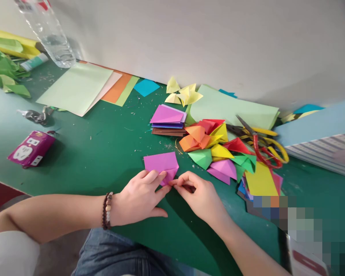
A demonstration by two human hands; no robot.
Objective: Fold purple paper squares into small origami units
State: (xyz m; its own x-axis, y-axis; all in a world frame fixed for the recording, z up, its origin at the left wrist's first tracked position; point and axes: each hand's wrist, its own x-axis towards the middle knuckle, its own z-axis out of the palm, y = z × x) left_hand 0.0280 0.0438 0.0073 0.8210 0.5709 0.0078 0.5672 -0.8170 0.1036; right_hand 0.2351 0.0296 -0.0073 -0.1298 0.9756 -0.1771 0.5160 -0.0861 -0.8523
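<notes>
On the worktop, left hand pins purple paper; right hand pinches its corner. Advised: align edges, press firmly.

A dark green table with a matt top fills most of the view. A plain white wall stands directly behind the table and meets its far edge. The light is soft and even, and the wall looks greyer behind the table's right end. Below the table's near left edge is a dark red surface; whether it is floor is not clear.
</notes>
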